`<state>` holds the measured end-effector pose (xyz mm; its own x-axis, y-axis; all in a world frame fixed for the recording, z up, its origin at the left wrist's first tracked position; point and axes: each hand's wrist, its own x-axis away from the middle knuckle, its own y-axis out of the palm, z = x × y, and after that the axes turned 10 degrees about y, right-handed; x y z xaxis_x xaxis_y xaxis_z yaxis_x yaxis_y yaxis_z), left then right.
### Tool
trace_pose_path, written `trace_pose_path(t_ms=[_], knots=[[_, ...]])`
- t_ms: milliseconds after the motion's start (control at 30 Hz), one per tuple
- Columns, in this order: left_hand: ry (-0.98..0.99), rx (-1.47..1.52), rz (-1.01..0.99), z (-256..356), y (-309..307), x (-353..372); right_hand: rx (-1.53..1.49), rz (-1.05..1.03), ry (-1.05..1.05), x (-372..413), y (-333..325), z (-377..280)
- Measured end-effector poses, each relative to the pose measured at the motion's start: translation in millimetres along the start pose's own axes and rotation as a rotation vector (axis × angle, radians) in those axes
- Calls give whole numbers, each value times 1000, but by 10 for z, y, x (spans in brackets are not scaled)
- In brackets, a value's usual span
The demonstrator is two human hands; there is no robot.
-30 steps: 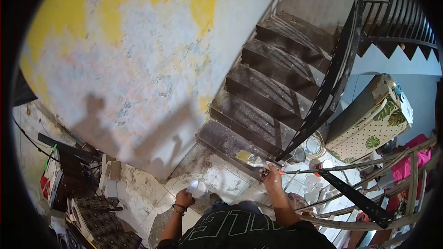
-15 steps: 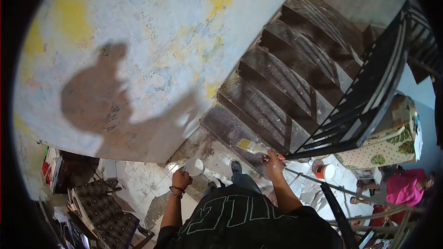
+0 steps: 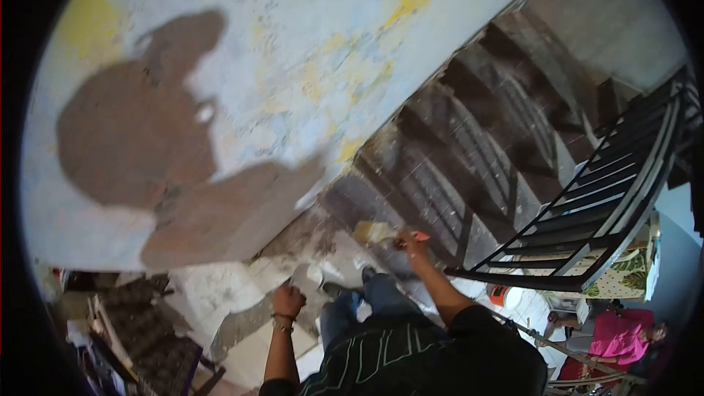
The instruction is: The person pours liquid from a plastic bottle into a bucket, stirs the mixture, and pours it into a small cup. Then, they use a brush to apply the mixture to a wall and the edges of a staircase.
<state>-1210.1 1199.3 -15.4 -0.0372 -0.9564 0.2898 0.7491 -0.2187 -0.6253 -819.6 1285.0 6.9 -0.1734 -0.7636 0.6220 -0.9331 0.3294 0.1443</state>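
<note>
My right hand (image 3: 412,243) is closed round the handle of a wide paintbrush (image 3: 372,232). Its pale bristles point left, in front of the lowest stair, and the reddish end of the handle sticks out past my fingers. Lower and further left, my left hand (image 3: 289,299) is closed on a whitish container (image 3: 311,274); it is blurred, and my fingers hide part of it. Before me rises a patchy white wall (image 3: 293,51) with yellow and bluish areas, on which my shadow falls. Neither the brush nor the container touches the wall.
Dark stairs (image 3: 469,147) climb to the upper right beside a black metal railing (image 3: 587,213). A red-and-white bucket (image 3: 504,296) stands on the tiled floor. At the right sits a person in a pink top (image 3: 620,337). Patterned cushioned furniture (image 3: 136,330) is at lower left.
My view has shifted and I have stepped or turned, with the stairs now further right. The brush has moved slightly left in view. My shadow looks larger. Both hands keep their holds.
</note>
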Motion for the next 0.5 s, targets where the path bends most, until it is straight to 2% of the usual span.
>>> trace_pose_path(t_ms=[33,67,100,133,167,200,267,367,467,500], knots=[[-43,150,-18,309,-171,-32,4,-8,-24,-46,116,63],[-42,166,-28,469,-281,-50,0,-13,0,-83,247,55],[-38,160,-31,403,-293,-66,-7,-28,26,-84,386,21],[9,-21,-20,23,-156,-122,-32,-74,47,-69,510,-43],[-37,21,-6,-111,-137,-145,-57,-128,67,-36,647,-134],[-56,56,53,-10,-217,-146,-112,-150,107,40,790,-263],[-82,38,25,134,-405,-151,-197,-295,105,148,931,-509],[-58,-17,69,86,-488,-153,-121,-372,80,338,1109,-968],[-80,-103,79,331,-604,-68,4,-474,21,171,1108,-1087],[-150,42,125,505,-655,-13,9,-483,42,195,1124,-1067]])
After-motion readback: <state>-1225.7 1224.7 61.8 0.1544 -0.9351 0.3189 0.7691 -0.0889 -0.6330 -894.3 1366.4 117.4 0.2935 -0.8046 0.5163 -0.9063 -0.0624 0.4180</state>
